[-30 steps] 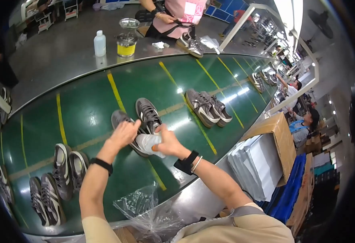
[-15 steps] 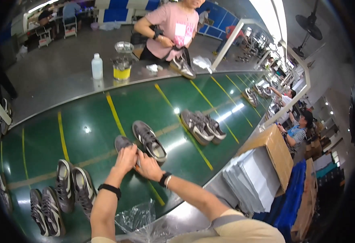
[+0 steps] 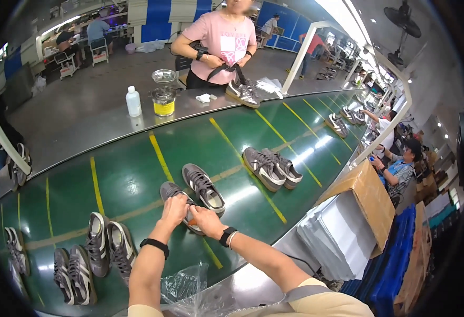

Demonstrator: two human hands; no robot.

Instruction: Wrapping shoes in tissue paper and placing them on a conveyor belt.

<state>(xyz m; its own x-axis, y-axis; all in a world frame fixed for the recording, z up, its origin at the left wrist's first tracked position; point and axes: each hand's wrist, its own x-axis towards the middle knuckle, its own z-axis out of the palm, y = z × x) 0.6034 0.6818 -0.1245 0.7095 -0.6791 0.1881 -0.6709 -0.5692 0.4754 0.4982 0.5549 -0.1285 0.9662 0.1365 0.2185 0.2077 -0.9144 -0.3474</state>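
Observation:
A grey sneaker [image 3: 169, 189] with a pale sole lies under my two hands on the green conveyor belt [image 3: 136, 174]. My left hand [image 3: 175, 209] is closed on the shoe's middle, around the lacing. Close beside it my right hand [image 3: 207, 221] grips the same shoe nearer the heel, fingers bent. A bit of orange shows between the hands; what it belongs to I cannot make out. Just beyond stands a matching sneaker [image 3: 203, 187], laced and upright, with a light insole, touched by neither hand. My hands hide most of the held shoe's opening and laces.
More sneakers stand at left [image 3: 98, 245] and right [image 3: 266, 168] on the belt. A crumpled clear plastic bag [image 3: 184, 282] lies at the near edge. White paper sheets [image 3: 343, 238] fill a cardboard box [image 3: 372, 198]. Across, a person [image 3: 218, 47] stands by a white bottle [image 3: 133, 102].
The whole view has shifted slightly, moving the belt and shoes rightward in the picture. Both my hands remain on the same sneaker, with a little more of its heel end showing.

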